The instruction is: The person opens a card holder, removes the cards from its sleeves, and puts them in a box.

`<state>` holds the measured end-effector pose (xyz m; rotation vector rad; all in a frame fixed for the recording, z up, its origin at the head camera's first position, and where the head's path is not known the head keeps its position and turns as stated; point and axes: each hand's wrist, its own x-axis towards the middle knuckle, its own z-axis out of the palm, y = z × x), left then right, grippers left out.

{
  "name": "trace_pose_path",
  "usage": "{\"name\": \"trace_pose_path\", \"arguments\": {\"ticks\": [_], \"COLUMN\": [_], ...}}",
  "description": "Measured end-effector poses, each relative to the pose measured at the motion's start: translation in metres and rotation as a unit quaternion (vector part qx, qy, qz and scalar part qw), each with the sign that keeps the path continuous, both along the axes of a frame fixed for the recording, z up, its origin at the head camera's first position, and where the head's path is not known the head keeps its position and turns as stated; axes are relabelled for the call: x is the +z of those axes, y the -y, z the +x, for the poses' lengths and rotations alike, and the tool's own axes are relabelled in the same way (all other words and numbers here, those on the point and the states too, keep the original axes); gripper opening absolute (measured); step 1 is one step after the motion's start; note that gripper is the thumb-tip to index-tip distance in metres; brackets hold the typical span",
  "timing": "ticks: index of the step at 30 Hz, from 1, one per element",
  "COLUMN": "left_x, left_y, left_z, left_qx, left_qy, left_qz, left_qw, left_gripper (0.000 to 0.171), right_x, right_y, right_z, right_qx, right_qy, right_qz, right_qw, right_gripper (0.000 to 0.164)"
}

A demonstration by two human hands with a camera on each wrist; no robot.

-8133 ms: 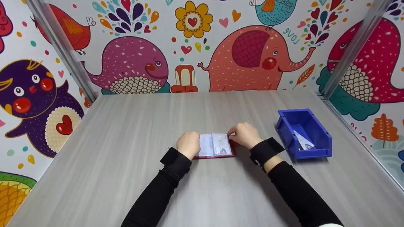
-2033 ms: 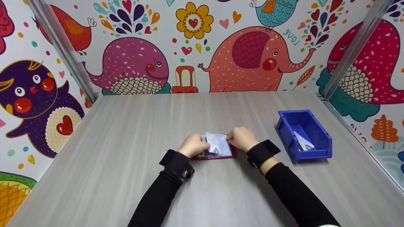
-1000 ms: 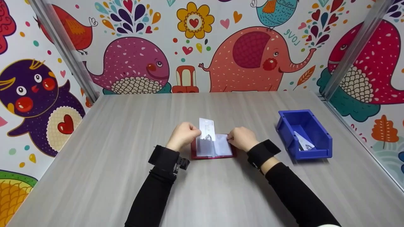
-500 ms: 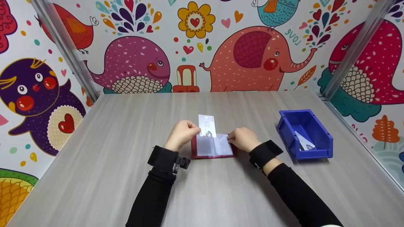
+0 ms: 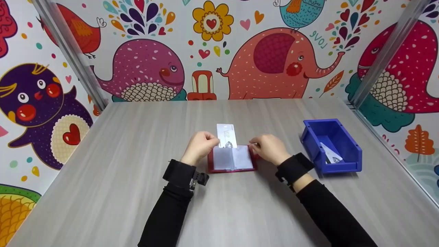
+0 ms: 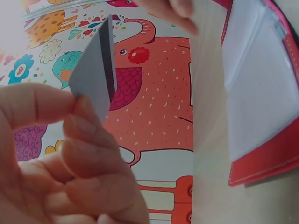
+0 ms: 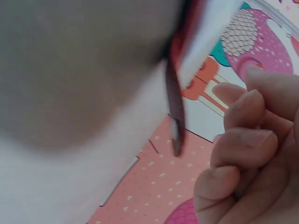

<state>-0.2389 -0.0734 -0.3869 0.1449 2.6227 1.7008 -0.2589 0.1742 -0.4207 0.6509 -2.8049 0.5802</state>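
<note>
A white card (image 5: 227,134) with a dark stripe on one side stands tilted over the far edge of a red card holder (image 5: 210,159), pinched between the thumb and fingers of my left hand (image 5: 200,145). The left wrist view shows the card (image 6: 91,74) raised, well apart from the holder (image 6: 266,161). The holder lies open on the table, its clear sleeves facing up. By its right edge is my right hand (image 5: 271,147). In the right wrist view that right hand (image 7: 247,149) has loosely curled fingers with nothing between them, beside the holder's dangling strap (image 7: 175,107).
To the right a blue bin (image 5: 339,168) stands on the wood-grain table (image 5: 154,137), with a white card (image 5: 331,154) leaning inside it. Printed panels with cartoon animals wall the table at the back and both sides, joined by metal posts (image 5: 70,51).
The left hand has drawn the card from the holder's sleeves and lifted it past the far edge. Just now the right hand has come off the holder's right edge, moving slightly right.
</note>
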Motion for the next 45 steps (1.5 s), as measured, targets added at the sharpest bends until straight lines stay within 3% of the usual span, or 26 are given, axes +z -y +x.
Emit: {"name": "trace_pose_path", "arguments": {"ticks": [5, 12, 18, 33, 45], "left_x": [0.0, -0.001, -0.005, -0.009, -0.017], "left_y": [-0.004, -0.01, -0.015, -0.026, -0.027], "left_z": [0.001, 0.001, 0.002, 0.005, 0.005], "left_qx": [0.001, 0.005, 0.0, -0.013, -0.03], "left_qy": [-0.011, -0.016, -0.007, -0.035, -0.062], "left_qz": [-0.014, -0.04, -0.06, -0.071, -0.109], "left_qw": [0.9999, 0.999, 0.9982, 0.9967, 0.9917], "left_gripper": [0.016, 0.013, 0.011, 0.009, 0.018], "right_x": [0.012, 0.02, 0.02, 0.02, 0.017], "right_y": [0.003, 0.01, 0.014, 0.017, 0.016], "right_z": [0.004, 0.011, 0.013, 0.014, 0.016], "right_qx": [0.008, 0.007, 0.006, 0.02, 0.012], "right_qy": [-0.044, -0.055, -0.054, -0.046, -0.063], "right_qz": [-0.02, -0.039, -0.043, -0.045, -0.041], "right_qw": [0.999, 0.998, 0.998, 0.998, 0.997], "right_gripper": [0.015, 0.018, 0.017, 0.02, 0.019]}}
